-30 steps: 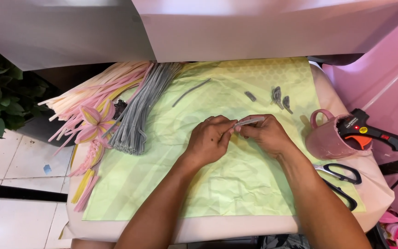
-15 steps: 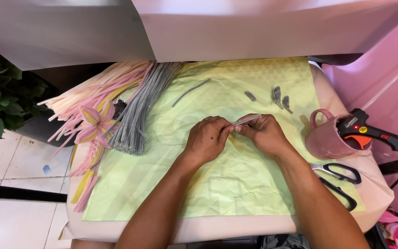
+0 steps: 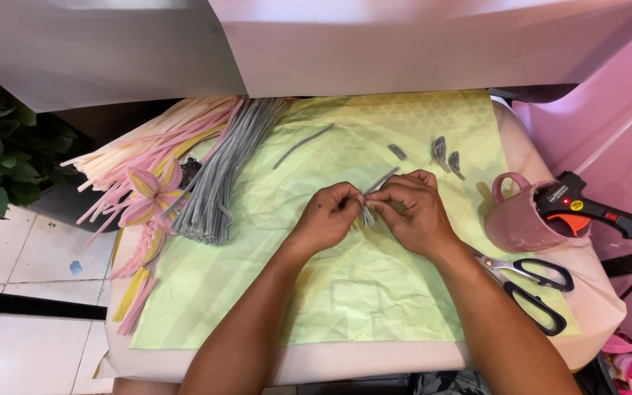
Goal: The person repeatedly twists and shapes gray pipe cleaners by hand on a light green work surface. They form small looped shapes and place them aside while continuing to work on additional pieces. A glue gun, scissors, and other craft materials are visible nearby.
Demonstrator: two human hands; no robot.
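Hands meet over the middle of the green paper (image 3: 257, 292) on the worktop. Left hand (image 3: 328, 219) and right hand (image 3: 412, 212) each pinch the short grey fuzzy stick (image 3: 379, 183), fingers pressed tight. Three bent grey bits (image 3: 444, 152) lie done at the far right. A big grey bundle (image 3: 224, 183) waits at the left.

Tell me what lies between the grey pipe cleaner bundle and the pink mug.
In the head view, between the grey bundle and pink mug: both hands pinching a grey pipe cleaner over green paper.
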